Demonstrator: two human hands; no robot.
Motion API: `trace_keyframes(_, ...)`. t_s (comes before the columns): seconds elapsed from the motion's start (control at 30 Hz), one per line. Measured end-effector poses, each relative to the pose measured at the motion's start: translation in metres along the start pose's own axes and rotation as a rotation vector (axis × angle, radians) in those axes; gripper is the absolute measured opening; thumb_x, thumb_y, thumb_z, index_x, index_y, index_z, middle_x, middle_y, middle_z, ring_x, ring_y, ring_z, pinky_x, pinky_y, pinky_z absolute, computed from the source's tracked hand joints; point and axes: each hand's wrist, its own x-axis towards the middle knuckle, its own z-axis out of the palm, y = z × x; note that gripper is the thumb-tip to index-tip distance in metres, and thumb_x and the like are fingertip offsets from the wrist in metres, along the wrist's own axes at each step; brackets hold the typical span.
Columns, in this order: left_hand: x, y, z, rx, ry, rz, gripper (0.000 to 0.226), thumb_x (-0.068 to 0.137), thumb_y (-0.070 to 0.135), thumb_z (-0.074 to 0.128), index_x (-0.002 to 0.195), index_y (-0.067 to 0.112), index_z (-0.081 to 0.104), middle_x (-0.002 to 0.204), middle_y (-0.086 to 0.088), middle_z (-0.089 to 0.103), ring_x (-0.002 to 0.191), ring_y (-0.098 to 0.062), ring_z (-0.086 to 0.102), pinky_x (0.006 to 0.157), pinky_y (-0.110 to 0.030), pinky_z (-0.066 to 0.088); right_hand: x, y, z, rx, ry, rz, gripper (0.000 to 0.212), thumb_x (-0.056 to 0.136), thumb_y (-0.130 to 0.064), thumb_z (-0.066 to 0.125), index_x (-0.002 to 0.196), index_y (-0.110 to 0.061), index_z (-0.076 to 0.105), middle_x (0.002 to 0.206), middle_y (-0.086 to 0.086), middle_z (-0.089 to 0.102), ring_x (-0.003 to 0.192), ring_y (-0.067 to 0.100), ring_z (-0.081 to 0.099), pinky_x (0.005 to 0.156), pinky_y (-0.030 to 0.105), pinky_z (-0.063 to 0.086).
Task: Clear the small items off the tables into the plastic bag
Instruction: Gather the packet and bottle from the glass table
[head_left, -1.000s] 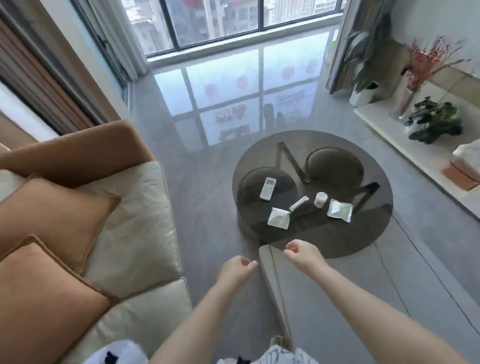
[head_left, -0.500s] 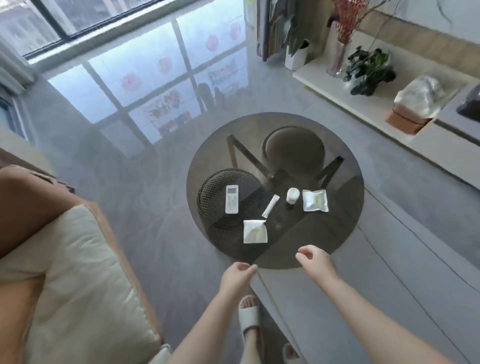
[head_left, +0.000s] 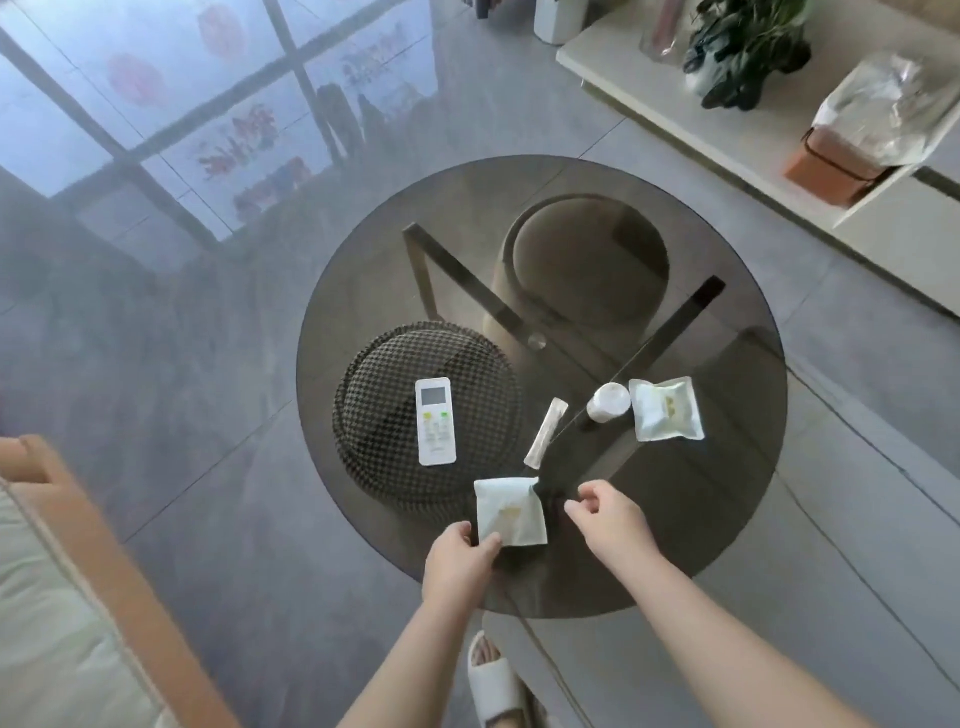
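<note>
A round smoked-glass table (head_left: 727, 519) carries a white remote (head_left: 435, 421), a slim sachet stick (head_left: 545, 439), a small white jar (head_left: 609, 402) and a white packet (head_left: 666, 409) at the right. A second white packet (head_left: 510, 512) lies near the front edge. My left hand (head_left: 457, 564) pinches this near packet's lower left corner. My right hand (head_left: 610, 519) hovers just right of it with loosely curled fingers and holds nothing. A crumpled clear plastic bag (head_left: 883, 104) sits on an orange box on the low shelf at the far right.
Two round stools (head_left: 587, 260) show through the glass under the table. A sofa (head_left: 67, 597) edges the lower left. The low shelf (head_left: 779, 171) with a potted plant (head_left: 748, 47) runs along the right. My slippered foot (head_left: 493, 680) stands below the table edge.
I have stepped closer to the table and look down on it more steeply. Both hands have reached forward over its front edge, and the left hand has taken hold of the near packet's corner.
</note>
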Motion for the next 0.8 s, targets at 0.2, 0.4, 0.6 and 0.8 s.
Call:
trace_keyframes(0.2,0.050,0.009,0.029,0.067,0.084,-0.037,0.079,0.077,0.043,0.068,0.143,0.016,0.034,0.132,-0.004,0.048,0.121,-0.022,0.049,0.091,-0.038,0.047,0.065,-0.017,0.022,-0.125,0.012,-0.017,0.050,0.091,-0.039,0.054,0.132,-0.013,0.046,0.124,0.004,0.057,0.117,0.023,0.052,0.092,0.034,0.044)
trace_keyframes(0.4,0.072,0.019,0.044,0.130,0.196,-0.118,0.083,0.073,0.046,0.074,0.138,0.016,0.033,0.133,-0.005,0.046,0.125,-0.025,0.044,0.094,-0.041,0.043,0.102,-0.038,0.036,-0.147,0.130,-0.009,0.046,0.089,-0.045,0.056,0.117,-0.009,0.050,0.117,0.007,0.059,0.109,0.027,0.056,0.080,0.037,0.046)
trace_keyframes(0.6,0.084,0.018,0.051,0.113,0.157,-0.131,0.066,0.071,0.049,0.074,0.119,0.018,0.042,0.122,-0.003,0.051,0.116,-0.024,0.050,0.091,-0.041,0.047,0.124,-0.048,0.048,-0.211,0.230,0.045,0.046,0.087,-0.041,0.062,0.112,-0.006,0.046,0.116,0.012,0.057,0.108,0.031,0.057,0.081,0.040,0.047)
trace_keyframes(0.8,0.084,0.018,0.055,0.108,0.161,-0.145,0.059,0.070,0.053,0.074,0.108,0.017,0.047,0.115,-0.001,0.052,0.113,-0.021,0.048,0.085,-0.040,0.048,0.122,-0.043,0.046,-0.309,0.217,-0.034,0.019,0.090,-0.013,0.045,0.107,-0.006,0.049,0.113,0.012,0.054,0.105,0.033,0.055,0.075,0.035,0.042)
